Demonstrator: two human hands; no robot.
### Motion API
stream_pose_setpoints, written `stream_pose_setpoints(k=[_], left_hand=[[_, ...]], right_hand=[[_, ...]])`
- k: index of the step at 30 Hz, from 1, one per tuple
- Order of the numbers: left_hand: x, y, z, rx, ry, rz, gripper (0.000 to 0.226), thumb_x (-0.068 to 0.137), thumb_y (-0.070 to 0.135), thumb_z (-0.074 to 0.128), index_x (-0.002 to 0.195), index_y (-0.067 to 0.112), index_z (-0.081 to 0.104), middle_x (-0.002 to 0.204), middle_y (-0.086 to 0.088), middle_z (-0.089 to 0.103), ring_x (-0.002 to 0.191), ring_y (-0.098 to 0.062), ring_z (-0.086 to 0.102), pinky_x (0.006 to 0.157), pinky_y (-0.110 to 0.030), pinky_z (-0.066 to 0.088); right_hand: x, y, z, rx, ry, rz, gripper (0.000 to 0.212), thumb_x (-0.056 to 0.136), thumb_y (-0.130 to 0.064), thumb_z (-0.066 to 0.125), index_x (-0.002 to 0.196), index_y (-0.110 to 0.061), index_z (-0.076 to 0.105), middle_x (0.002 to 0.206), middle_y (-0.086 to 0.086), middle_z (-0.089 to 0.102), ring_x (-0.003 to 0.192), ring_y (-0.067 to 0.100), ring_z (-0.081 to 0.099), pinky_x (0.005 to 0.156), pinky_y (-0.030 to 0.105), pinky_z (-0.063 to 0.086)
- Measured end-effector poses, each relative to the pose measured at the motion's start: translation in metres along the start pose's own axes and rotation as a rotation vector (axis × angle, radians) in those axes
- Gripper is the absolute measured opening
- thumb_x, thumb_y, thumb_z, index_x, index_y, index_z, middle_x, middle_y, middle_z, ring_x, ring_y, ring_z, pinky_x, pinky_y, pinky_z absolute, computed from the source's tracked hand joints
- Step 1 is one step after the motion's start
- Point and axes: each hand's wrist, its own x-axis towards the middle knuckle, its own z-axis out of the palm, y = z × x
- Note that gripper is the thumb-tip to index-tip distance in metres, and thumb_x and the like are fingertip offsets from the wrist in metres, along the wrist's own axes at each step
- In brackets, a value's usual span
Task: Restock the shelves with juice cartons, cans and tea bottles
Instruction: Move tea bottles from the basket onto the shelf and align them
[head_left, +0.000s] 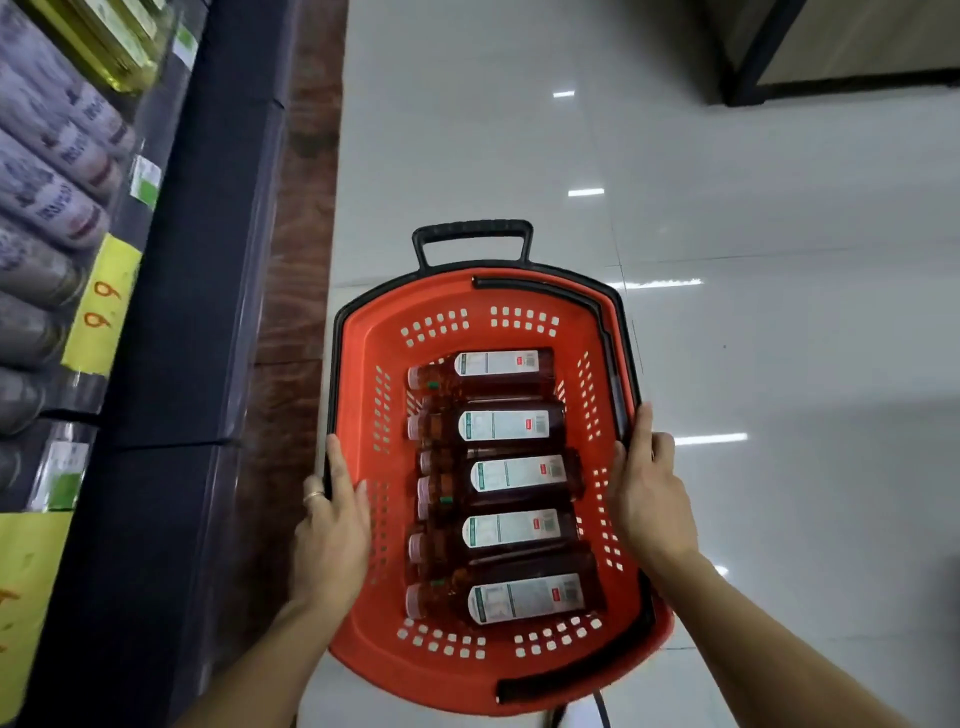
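Note:
A red plastic shopping basket (358, 332) with black rim and handles is in the middle of the head view, above the pale floor. Several dark red tea bottles (506, 473) with white labels lie side by side in it, caps to the left. My left hand (332, 525) grips the basket's left rim, thumb inside, a ring on one finger. My right hand (647, 488) grips the right rim, fingers curled over the black edge.
Dark shelving (197, 291) runs down the left side, stocked with grey-wrapped packs (47, 197) and yellow bottles (111, 47), with yellow price tags (104, 306) on the shelf edge. A brown floor strip borders it. Another fixture (831, 47) stands at the top right.

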Motion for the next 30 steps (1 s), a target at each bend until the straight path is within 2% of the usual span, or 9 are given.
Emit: stream_pose_setpoints(k=[3,5,9,13,15,18,22,26,30], left_hand=[[0.041,0.014,-0.010,-0.034,0.035,-0.013,0.073,0.105,0.043,0.029,0.165,0.022,-0.007,0.142,-0.033,0.045,0.081,-0.044,0.070,0.064,-0.049,0.060],[0.069,0.024,-0.016,-0.031,0.055,0.000,0.073,0.103,0.045,0.025,0.165,0.021,-0.004,0.139,-0.033,0.048,0.077,-0.042,0.071,0.060,-0.046,0.058],[0.132,0.038,-0.028,-0.041,0.056,0.005,0.071,0.105,0.039,0.037,0.165,0.015,0.008,0.132,-0.036,0.052,0.071,-0.046,0.069,0.055,-0.047,0.057],[0.202,0.053,-0.043,-0.019,0.024,0.011,0.072,0.105,0.033,0.047,0.165,0.012,0.013,0.129,-0.038,0.054,0.063,-0.044,0.068,0.048,-0.043,0.054],[0.239,0.062,-0.053,-0.027,0.026,0.014,0.072,0.105,0.033,0.047,0.165,0.012,0.013,0.128,-0.038,0.054,0.064,-0.044,0.068,0.049,-0.043,0.054],[0.297,0.075,-0.068,-0.036,0.029,0.010,0.072,0.106,0.032,0.047,0.165,0.012,0.011,0.126,-0.035,0.054,0.074,-0.044,0.069,0.057,-0.046,0.057],[0.369,0.090,-0.086,-0.052,0.047,0.033,0.070,0.108,0.031,0.045,0.165,0.011,0.009,0.118,-0.030,0.054,0.079,-0.043,0.067,0.065,-0.047,0.058],[0.436,0.103,-0.102,-0.033,0.015,0.024,0.069,0.109,0.033,0.041,0.165,0.013,0.006,0.130,-0.032,0.052,0.080,-0.043,0.068,0.064,-0.046,0.056],[0.500,0.119,-0.123,-0.074,-0.014,-0.026,0.069,0.109,0.040,0.030,0.165,0.022,-0.007,0.145,-0.031,0.041,0.091,-0.047,0.068,0.073,-0.051,0.058]], right_hand=[[0.046,-0.012,-0.002,0.025,-0.004,-0.016,0.076,0.091,-0.078,0.001,0.155,-0.039,-0.007,0.140,0.007,0.041,0.088,0.020,0.065,0.068,0.035,0.055],[0.076,-0.021,-0.003,0.018,0.005,-0.032,0.069,0.097,-0.072,0.007,0.155,-0.039,-0.007,0.139,0.007,0.042,0.084,0.016,0.061,0.065,0.031,0.050],[0.137,-0.042,-0.004,0.019,0.007,-0.023,0.061,0.101,-0.066,0.013,0.155,-0.042,-0.006,0.140,0.006,0.041,0.092,0.026,0.068,0.068,0.038,0.055],[0.203,-0.068,-0.008,0.017,0.018,-0.033,0.063,0.100,-0.069,0.012,0.154,-0.042,-0.005,0.140,0.005,0.041,0.095,0.026,0.066,0.069,0.040,0.057],[0.237,-0.083,-0.009,0.026,0.024,-0.034,0.066,0.098,-0.073,0.010,0.154,-0.043,-0.005,0.138,0.004,0.042,0.092,0.023,0.065,0.067,0.038,0.055],[0.291,-0.107,-0.012,0.014,0.025,-0.032,0.067,0.097,-0.074,0.011,0.154,-0.043,-0.005,0.138,0.006,0.042,0.097,0.026,0.066,0.071,0.042,0.057],[0.362,-0.137,-0.014,-0.005,0.024,-0.019,0.062,0.101,-0.069,0.015,0.154,-0.043,-0.002,0.139,0.009,0.043,0.088,0.021,0.062,0.068,0.038,0.053],[0.430,-0.170,-0.019,-0.012,0.017,-0.014,0.062,0.102,-0.065,0.018,0.155,-0.040,-0.001,0.140,0.009,0.041,0.104,0.032,0.065,0.082,0.050,0.058],[0.496,-0.199,-0.023,0.004,-0.007,-0.027,0.062,0.102,-0.064,0.018,0.156,-0.039,-0.002,0.142,0.010,0.041,0.102,0.031,0.066,0.082,0.050,0.059]])
